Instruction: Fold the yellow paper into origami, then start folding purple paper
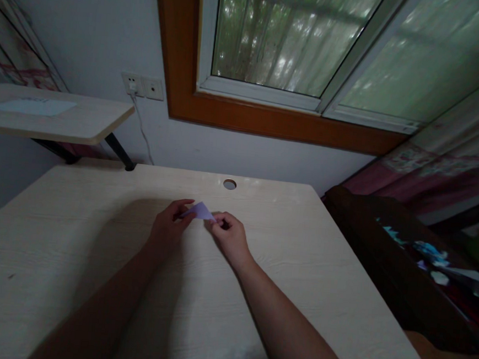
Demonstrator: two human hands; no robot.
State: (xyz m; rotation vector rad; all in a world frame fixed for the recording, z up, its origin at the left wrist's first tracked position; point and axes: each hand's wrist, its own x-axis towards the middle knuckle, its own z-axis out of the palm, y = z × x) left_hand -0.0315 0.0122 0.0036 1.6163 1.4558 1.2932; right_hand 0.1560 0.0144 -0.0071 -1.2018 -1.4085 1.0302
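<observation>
A small piece of lilac paper (202, 211), folded to a triangle, is held just above the light wooden desk (92, 256), near its middle. My left hand (170, 225) pinches the paper's left edge with thumb and fingers closed on it. My right hand (229, 235) pinches the paper's right corner, fingers curled. Both forearms reach in from the bottom of the view.
A round cable hole (229, 184) sits near the desk's far edge. A raised shelf (54, 115) with a white sheet stands at the back left, under a wall socket (143, 86) with a cord. A window is above; a dark wooden bed frame (398, 269) borders the right.
</observation>
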